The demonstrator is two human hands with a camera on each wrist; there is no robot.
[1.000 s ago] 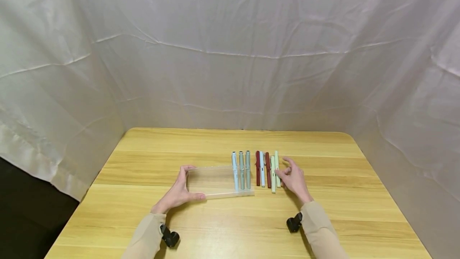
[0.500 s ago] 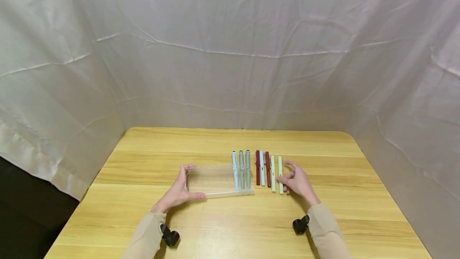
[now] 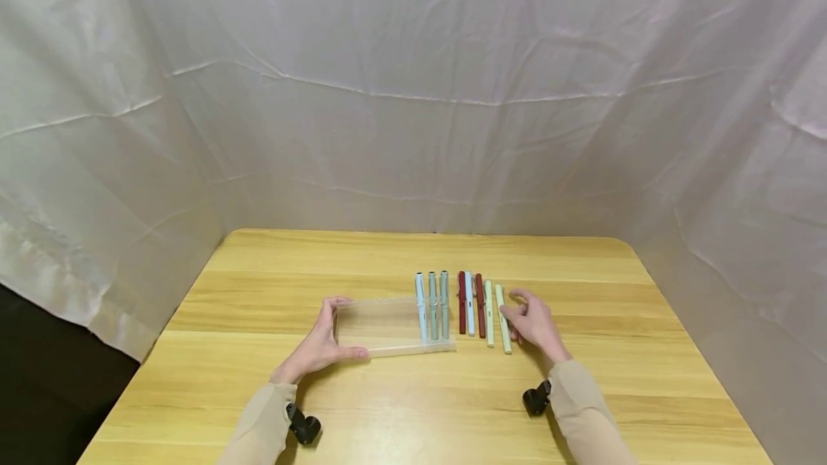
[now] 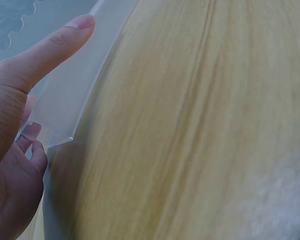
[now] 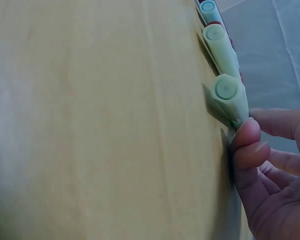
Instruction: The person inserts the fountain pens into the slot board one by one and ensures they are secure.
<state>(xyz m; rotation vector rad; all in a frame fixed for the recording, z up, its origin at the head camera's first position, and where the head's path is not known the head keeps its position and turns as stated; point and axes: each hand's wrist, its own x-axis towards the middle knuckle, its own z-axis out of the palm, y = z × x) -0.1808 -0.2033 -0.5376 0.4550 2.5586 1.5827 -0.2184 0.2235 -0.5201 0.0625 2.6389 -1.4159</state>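
Note:
A clear plastic pen rack (image 3: 381, 351) lies on the table, and my left hand (image 3: 321, 343) grips its left end. In the left wrist view the thumb lies along the rack wall (image 4: 80, 90). One light blue pen (image 3: 421, 307) and two grey-green pens (image 3: 433, 307) stand side by side at the rack's right end. My right hand (image 3: 533, 325) pinches the rightmost light green pen (image 3: 503, 321), tilted slightly on the table. In the right wrist view, thumb and fingers meet at that pen's (image 5: 229, 92) side. Another light green pen (image 3: 489, 314) lies just left of it.
Between the rack and the green pens lie a dark red pen (image 3: 461, 303), a light blue pen (image 3: 470, 305) and a second dark red pen (image 3: 480, 307), nearly parallel. The wooden table (image 3: 413, 407) is enclosed by pale curtains (image 3: 413, 149).
The rightmost light green pen has slid toward the person and away from its neighbour, then tilted, with the right hand moving along. The left hand and rack have stayed put.

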